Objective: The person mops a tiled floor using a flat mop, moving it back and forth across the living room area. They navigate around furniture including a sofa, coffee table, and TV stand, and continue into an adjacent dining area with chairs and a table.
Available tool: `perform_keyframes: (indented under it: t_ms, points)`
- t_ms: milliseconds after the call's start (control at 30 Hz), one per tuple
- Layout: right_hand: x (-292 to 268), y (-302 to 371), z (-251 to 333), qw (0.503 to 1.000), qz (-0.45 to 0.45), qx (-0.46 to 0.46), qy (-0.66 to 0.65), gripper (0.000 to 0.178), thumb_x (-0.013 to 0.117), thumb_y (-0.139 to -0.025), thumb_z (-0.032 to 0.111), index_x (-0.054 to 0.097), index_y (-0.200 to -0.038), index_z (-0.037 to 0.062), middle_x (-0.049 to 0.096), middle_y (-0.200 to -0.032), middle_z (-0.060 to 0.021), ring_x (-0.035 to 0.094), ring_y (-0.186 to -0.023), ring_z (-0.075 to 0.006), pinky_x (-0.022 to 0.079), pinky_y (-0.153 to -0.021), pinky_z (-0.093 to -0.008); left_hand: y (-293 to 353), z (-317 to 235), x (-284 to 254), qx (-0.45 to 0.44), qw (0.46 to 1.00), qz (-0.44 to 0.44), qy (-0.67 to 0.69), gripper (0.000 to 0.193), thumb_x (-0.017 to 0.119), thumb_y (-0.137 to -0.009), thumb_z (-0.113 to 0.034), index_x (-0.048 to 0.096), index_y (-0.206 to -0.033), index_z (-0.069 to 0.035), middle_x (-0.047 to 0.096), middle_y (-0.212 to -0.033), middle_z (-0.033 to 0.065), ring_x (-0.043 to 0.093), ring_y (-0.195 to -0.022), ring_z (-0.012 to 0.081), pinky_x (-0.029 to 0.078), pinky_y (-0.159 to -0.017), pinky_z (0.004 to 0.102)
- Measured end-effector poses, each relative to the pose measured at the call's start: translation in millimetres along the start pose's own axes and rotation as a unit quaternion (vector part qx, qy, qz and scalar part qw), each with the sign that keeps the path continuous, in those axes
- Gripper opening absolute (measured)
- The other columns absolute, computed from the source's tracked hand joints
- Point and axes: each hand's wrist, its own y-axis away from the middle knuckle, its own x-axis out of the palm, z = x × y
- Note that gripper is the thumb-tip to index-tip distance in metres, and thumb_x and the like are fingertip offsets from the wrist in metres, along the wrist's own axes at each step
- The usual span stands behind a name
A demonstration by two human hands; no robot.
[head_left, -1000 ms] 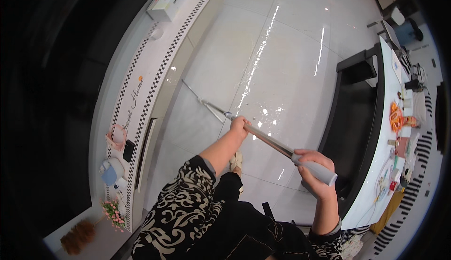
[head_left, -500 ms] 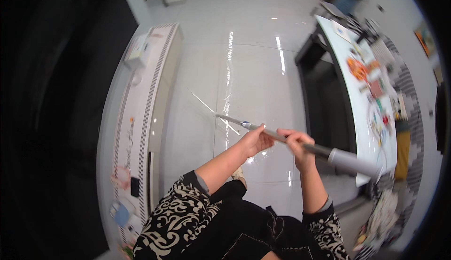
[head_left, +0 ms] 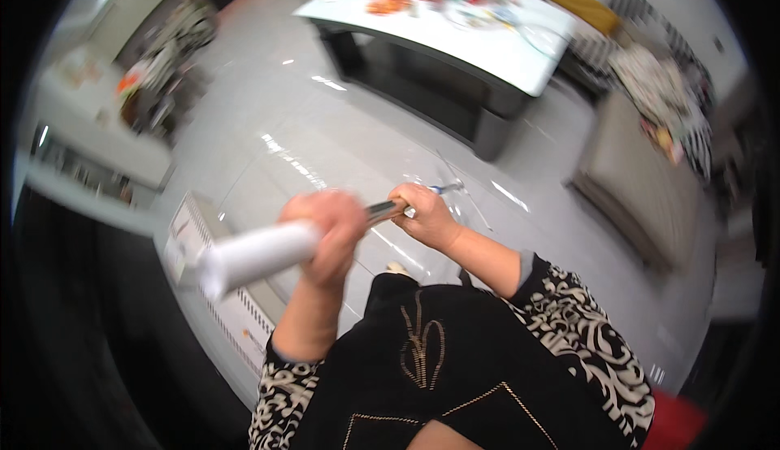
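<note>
Both my hands are around the pole of a long-handled floor wiper (head_left: 380, 211), which slants down and away toward the right. My left hand (head_left: 329, 226), blurred, is closed high on the pole, right beside its thick white end grip (head_left: 260, 259). Farther down, my right hand (head_left: 422, 216) is wrapped around the metal shaft. Past it show a blue joint and the thin, pale, bar-like head (head_left: 475, 206), which appears to lie on the shiny tiled floor (head_left: 244, 125). What exactly the head is made of is too blurred to tell.
A white-topped table (head_left: 382, 31) with a dark base and many small items stands ahead. To the right is a grey couch seat (head_left: 642, 178) with cloths on it. A low white cabinet (head_left: 252, 312) runs along my left, and a cluttered shelf (head_left: 162, 68) stands far left.
My view has turned to the right. The white grip end has swung from my right to my left; my left hand is now the upper one on the pole, my right hand the lower one.
</note>
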Motion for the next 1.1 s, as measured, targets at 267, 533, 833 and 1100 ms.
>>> perform_keyframes:
  t_ms: [267,533,833,1100]
  points:
    - [-43,165,-91,0.943,-0.029,0.219,0.250,0.028,0.071,-0.076,0.023,0.049,-0.066,0.0076,0.056,-0.068,-0.0084,0.055,-0.072,-0.0298,0.040,-0.065,-0.0397,65,67,6,-0.250,0.950,0.164,0.083,0.028,0.072,-0.077,-0.012,0.046,-0.064,-0.008,0.056,-0.072,0.0065,0.056,-0.073,0.0216,0.047,-0.090,0.0480]
    - [-40,237,-176,0.805,-0.056,0.440,0.394,0.020,0.071,-0.075,0.024,0.059,-0.074,0.0080,0.059,-0.078,-0.0092,0.056,-0.078,-0.0298,0.044,-0.073,-0.0420,126,183,-28,-0.386,0.904,0.146,0.107,0.021,0.067,-0.074,0.004,0.050,-0.072,-0.008,0.060,-0.080,0.0065,0.059,-0.084,0.0218,0.039,-0.100,0.0463]
    - [108,100,-239,0.790,0.151,0.516,0.294,0.022,0.067,-0.076,0.023,0.062,-0.087,0.0055,0.060,-0.098,-0.0173,0.060,-0.093,-0.0348,0.050,-0.077,-0.0436,74,160,-194,-0.370,0.926,0.072,0.004,0.020,0.062,-0.071,0.003,0.047,-0.065,-0.008,0.053,-0.068,0.0056,0.055,-0.074,0.0230,0.044,-0.092,0.0484]
    - [291,-71,-234,0.862,0.105,0.467,0.164,0.014,0.064,-0.075,0.016,0.061,-0.085,0.0071,0.060,-0.096,-0.0153,0.060,-0.091,-0.0341,0.050,-0.078,-0.0427,-34,87,-336,-0.370,0.913,0.080,-0.156,0.023,0.062,-0.068,-0.006,0.040,-0.063,-0.010,0.047,-0.063,0.0042,0.048,-0.070,0.0200,0.042,-0.090,0.0439]
